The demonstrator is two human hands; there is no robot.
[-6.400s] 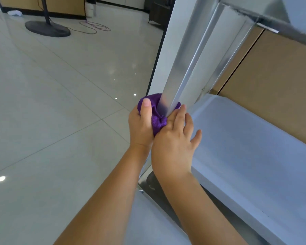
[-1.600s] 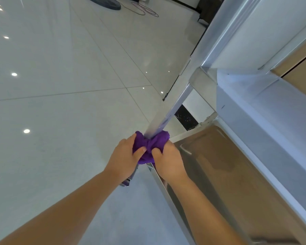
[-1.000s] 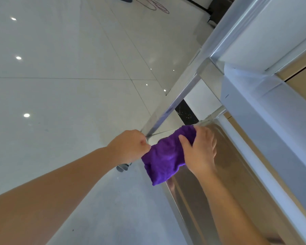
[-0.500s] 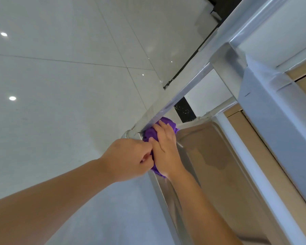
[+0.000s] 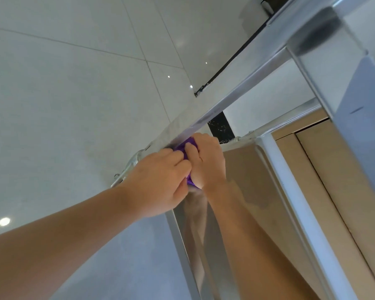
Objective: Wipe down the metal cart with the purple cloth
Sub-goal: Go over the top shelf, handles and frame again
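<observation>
Both hands were at the bottom of the metal cart's (image 5: 325,53) leg (image 5: 243,89), where it met the lower shelf (image 5: 247,182) corner. The purple cloth (image 5: 187,148) was bunched between the two hands, pressed against the leg's base, and only small patches of it showed. The left hand (image 5: 158,182) had its fingers curled tight, gripping the cloth from the 9 o'clock side. The right hand (image 5: 206,161) had its fingers bent over the cloth from the 3 o'clock side, holding it against the metal. A caster bracket (image 5: 130,164) showed just beside the left hand at 10 o'clock. The tiled floor (image 5: 74,94) lay below.
</observation>
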